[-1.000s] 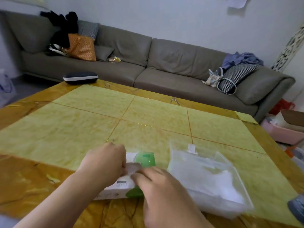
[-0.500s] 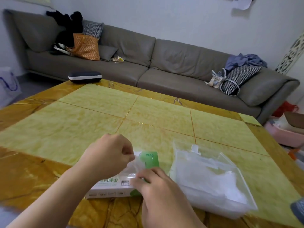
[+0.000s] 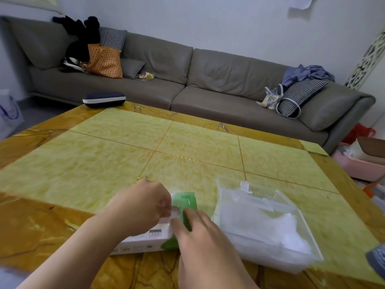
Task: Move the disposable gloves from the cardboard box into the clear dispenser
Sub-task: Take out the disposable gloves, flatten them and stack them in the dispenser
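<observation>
Two hands (image 3: 143, 207) (image 3: 200, 236) on one glove (image 3: 174, 214)

The only text that reads clearly is the number "200", printed in dark green on the green end of the cardboard box (image 3: 184, 202), at its far corner on the table. Whatever follows the number is too blurred to tell. On the white side of the same box, just beside the left hand (image 3: 138, 207), sits a small grey label with tiny marks, too small to read. Along the box's near white edge runs a row of small symbols, also unreadable. The clear dispenser (image 3: 270, 236) carries no readable print. A sheet of paper (image 3: 300, 2) hangs on the wall, its surface blank from here.
</observation>
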Demonstrator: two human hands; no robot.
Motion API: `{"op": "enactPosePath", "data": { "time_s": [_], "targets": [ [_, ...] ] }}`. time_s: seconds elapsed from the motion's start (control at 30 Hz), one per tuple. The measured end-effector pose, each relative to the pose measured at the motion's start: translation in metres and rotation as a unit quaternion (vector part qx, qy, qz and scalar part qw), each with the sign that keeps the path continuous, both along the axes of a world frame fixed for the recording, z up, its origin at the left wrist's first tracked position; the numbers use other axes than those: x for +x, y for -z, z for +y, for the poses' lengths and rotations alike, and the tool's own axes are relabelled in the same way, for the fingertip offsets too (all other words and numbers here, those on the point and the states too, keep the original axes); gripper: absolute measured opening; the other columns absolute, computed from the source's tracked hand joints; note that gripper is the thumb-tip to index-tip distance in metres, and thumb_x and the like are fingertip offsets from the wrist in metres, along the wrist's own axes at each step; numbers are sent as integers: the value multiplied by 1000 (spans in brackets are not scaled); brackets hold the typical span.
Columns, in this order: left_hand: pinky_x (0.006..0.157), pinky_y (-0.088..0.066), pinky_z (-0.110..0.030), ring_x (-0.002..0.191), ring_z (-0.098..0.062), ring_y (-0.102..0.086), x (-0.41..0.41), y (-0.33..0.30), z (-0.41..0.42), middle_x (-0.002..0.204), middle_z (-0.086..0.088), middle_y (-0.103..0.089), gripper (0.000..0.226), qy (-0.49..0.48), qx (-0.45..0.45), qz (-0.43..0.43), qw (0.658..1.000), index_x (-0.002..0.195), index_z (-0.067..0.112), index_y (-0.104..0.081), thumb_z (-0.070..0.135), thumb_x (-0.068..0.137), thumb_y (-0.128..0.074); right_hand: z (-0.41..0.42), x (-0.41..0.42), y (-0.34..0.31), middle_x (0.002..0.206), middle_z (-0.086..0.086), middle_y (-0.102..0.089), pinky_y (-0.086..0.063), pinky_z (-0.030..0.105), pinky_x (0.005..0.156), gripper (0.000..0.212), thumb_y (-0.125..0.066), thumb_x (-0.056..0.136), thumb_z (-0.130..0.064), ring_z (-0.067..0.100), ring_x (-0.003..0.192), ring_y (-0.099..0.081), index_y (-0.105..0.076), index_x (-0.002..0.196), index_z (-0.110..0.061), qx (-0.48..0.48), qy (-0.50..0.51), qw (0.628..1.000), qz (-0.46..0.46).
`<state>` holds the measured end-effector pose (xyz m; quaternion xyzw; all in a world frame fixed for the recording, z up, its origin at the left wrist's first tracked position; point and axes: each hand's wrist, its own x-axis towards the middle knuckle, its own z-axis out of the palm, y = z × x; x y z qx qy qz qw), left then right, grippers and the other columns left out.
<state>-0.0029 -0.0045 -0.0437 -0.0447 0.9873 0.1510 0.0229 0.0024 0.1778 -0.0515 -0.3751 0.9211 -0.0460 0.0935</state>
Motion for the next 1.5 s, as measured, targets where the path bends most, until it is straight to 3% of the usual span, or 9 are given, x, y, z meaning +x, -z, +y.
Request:
{"op": "enactPosePath", "data": {
  "time_s": [0.13, 0.53, 0.93, 1.03, 1.1, 1.17, 1.27, 1.4, 1.5],
  "targets": [
    [56, -37, -15, 72, 5, -56, 1, -1, -8, 82, 21, -60, 20, -31, -5, 31, 999, 78, 36, -63, 29, 97, -66, 0, -1, 1, 162, 11, -29, -34, 41, 117, 65, -61, 91, -13, 29, 150, -26, -38, 151, -18, 11, 6, 1000, 4],
    [56, -46, -21, 57, 0, -64, 1, -11, -22, 67, 11, -72, 19, -158, 244, 164, 943, 83, 26, -72, 22, 100, -65, 0, 3, -7, 165, 8, -26, -32, 41, 121, 63, -57, 94, -13, 26, 151, -25, -36, 154, -21, 6, 14, 1000, -2],
    [62, -51, -25, 64, -18, -56, 6, -33, -14, 73, -8, -60, 34, -206, 657, 277, 670, 90, 6, -74, 34, 103, -60, 2, 0, -7, 164, -1, -20, -34, 38, 121, 64, -59, 94, -14, 20, 151, -23, -34, 152, -26, -28, 19, 999, -9],
    [47, -47, -22, 52, -14, -51, 8, -37, -5, 63, -5, -55, 35, -209, 660, 249, 677, 83, 10, -76, 34, 103, -60, 9, -2, -12, 153, -16, -42, -42, 32, 117, 54, -47, 92, -11, 5, 141, -42, -57, 141, -30, -203, 50, 977, 28],
    [46, -43, -24, 52, -18, -49, 10, -38, 1, 65, -9, -56, 36, -194, 660, 223, 691, 81, 13, -78, 36, 102, -60, 19, -9, -18, 119, -21, -66, -50, 25, 99, 38, -46, 92, -13, -2, 114, -60, -71, 116, -29, -382, 106, 916, 51],
    [42, -39, -23, 48, -18, -46, 13, -40, 9, 66, -8, -57, 36, -176, 666, 193, 699, 79, 14, -78, 35, 101, -60, 33, -20, -33, 104, -17, -71, -51, 28, 94, 20, -54, 97, -35, 2, 108, -65, -70, 107, -29, -530, 164, 831, -33],
    [41, -37, -23, 46, -19, -46, 16, -41, 23, 67, -8, -59, 36, -121, 675, 133, 716, 81, 12, -78, 35, 100, -59, 53, -38, -53, 118, -15, -72, -48, 40, 104, 57, -61, 83, -72, 3, 115, -66, -68, 122, -31, -566, 166, 772, -237],
    [47, -44, -31, 62, -33, -52, 17, -39, 43, 76, -19, -67, 46, -77, 619, 52, 779, 84, 5, -79, 45, 97, -58, 57, -42, -59, 79, 18, -74, -57, 43, 64, 14, -76, 95, -16, 32, 66, -71, -73, 100, -3, -544, 167, 758, -319],
    [90, -54, -51, 93, -39, -62, 17, -35, 44, 112, -32, -69, 72, -36, 677, -80, 731, 107, 3, -77, 69, 77, -74, 65, -45, -55, 64, 18, -65, -43, 33, 45, 9, -69, 97, -3, 27, 47, -56, -70, 89, 2, -547, 220, 756, -284]
  ]
}}
